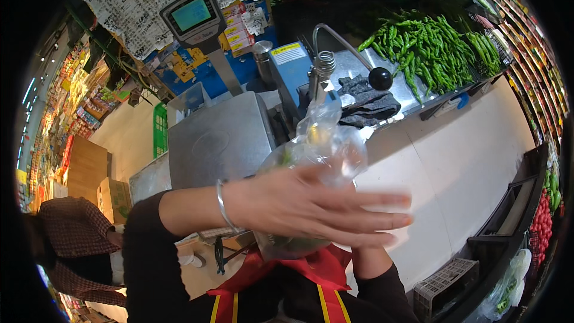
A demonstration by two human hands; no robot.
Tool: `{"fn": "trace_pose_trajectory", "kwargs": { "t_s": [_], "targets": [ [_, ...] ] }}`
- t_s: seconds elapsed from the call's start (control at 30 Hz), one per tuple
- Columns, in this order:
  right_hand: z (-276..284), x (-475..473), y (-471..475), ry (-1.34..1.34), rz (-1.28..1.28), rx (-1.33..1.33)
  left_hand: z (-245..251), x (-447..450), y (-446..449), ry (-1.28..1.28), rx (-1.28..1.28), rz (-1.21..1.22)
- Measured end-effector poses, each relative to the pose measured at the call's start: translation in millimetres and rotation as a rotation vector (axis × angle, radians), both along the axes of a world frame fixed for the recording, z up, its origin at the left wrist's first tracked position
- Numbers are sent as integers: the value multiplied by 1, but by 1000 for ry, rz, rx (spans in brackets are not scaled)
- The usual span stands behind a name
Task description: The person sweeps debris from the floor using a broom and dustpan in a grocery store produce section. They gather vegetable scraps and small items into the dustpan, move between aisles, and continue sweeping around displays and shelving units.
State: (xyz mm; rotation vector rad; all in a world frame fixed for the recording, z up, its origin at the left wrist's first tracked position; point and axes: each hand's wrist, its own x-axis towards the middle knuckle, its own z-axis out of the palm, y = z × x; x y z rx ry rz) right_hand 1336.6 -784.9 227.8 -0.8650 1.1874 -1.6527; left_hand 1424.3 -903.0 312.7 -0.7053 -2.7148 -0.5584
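My left hand (pixel 287 204), blurred by motion and with a metal bangle at the wrist, is spread flat with its fingers apart, above a clear plastic bag (pixel 325 143). Something green shows faintly through the bag. The bag's gathered top reaches up to the metal stem of a blue bag-sealing device (pixel 289 65) with a bent rod and black ball knob (pixel 380 79). Behind the left hand, my right hand is mostly hidden; only its wrist and forearm (pixel 370 260) show, so its grip is not visible. A weighing scale's steel platform (pixel 215 139) lies left of the bag.
The scale's display (pixel 192 14) stands behind its platform. Dark gray gloves (pixel 370 103) lie on the metal counter beside heaped green chili peppers (pixel 430 49). A person in a checked top (pixel 74 229) is at the left. A plastic crate (pixel 444 285) and dark shelving stand at the lower right.
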Motion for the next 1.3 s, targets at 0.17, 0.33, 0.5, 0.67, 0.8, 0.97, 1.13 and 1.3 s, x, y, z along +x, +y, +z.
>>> {"fn": "trace_pose_trajectory", "kwargs": {
  "t_s": [0.17,0.33,0.5,0.67,0.8,0.97,1.13,1.3],
  "targets": [
    [-9,-17,18,780,-220,-173,-2,-13,13,-170,-672,101],
    [-42,-52,7,1108,-526,-93,-24,-40,-3,-288,-295,325],
    [-103,-97,-46,916,-541,-12,-43,-79,-38,-425,-73,465],
    [-122,-103,-101,799,-321,-34,-55,-68,-53,-440,-69,812],
    [-103,-66,-81,974,-421,-59,-81,-34,-45,-343,107,1025],
    [-11,-149,-48,658,-825,-286,-120,-25,-24,-198,478,1112],
    [54,-152,-93,789,-335,97,-120,-25,-22,-220,535,1176],
    [-22,-55,15,1111,-624,44,-107,-19,-23,-216,411,1187]
  ]
}}
